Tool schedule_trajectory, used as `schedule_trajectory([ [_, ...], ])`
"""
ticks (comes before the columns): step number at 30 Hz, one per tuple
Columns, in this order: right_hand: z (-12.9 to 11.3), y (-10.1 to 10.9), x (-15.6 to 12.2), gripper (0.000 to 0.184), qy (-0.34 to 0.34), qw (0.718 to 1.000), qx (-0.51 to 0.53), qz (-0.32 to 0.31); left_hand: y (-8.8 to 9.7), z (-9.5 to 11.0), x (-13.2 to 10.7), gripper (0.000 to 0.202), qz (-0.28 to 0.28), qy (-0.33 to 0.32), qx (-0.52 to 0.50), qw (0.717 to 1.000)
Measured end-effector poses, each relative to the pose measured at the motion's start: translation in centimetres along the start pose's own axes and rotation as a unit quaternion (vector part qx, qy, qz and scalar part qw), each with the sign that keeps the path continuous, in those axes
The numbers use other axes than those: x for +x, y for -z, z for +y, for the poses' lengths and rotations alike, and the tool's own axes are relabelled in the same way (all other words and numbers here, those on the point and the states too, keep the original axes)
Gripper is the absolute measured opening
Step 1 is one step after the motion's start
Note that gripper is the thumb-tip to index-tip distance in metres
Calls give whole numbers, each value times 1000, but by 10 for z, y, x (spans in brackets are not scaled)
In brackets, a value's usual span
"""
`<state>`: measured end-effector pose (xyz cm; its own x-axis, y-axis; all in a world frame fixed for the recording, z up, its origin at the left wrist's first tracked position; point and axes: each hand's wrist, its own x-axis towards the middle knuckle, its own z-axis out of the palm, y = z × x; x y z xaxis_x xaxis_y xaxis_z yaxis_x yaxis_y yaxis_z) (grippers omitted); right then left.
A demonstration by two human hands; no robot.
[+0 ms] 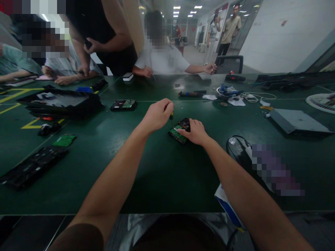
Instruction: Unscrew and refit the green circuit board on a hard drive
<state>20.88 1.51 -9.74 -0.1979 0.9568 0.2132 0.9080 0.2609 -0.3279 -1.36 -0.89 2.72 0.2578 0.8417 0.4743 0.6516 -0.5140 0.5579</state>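
Note:
A hard drive (pixel 180 130) lies on the green table with its green circuit board facing up. My right hand (pixel 196 131) grips its right side, the thumb resting across the board. Over the drive's left edge, my left hand (pixel 159 113) is closed around a small screwdriver (pixel 171 117). Its yellow and dark handle shows below my fingers, and the thin shaft points down at the drive's edge. Whether the tip sits in a screw is too small to tell.
Another hard drive (pixel 123 105) lies beyond my left hand. To the left are black trays (pixel 62 101), a green circuit board (pixel 64 140) and a black panel (pixel 34 167). A grey metal box (pixel 299 121) and a cable (pixel 235 153) lie right. Co-workers sit and stand opposite.

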Motion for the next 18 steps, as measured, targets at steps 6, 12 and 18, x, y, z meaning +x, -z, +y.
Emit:
schedule_trajectory([
  [6, 0, 0, 0, 111, -6, 1000, 1, -2, -9, -5, -1, 30, 18, -83, 70, 994],
  [12, -2, 2, 0, 112, -13, 1000, 1, -15, -4, 4, -6, 52, -81, -20, 91, 992],
  [18, -2, 2, 0, 112, -10, 1000, 6, -16, -4, 2, -7, 57, -83, -12, 85, 993],
])
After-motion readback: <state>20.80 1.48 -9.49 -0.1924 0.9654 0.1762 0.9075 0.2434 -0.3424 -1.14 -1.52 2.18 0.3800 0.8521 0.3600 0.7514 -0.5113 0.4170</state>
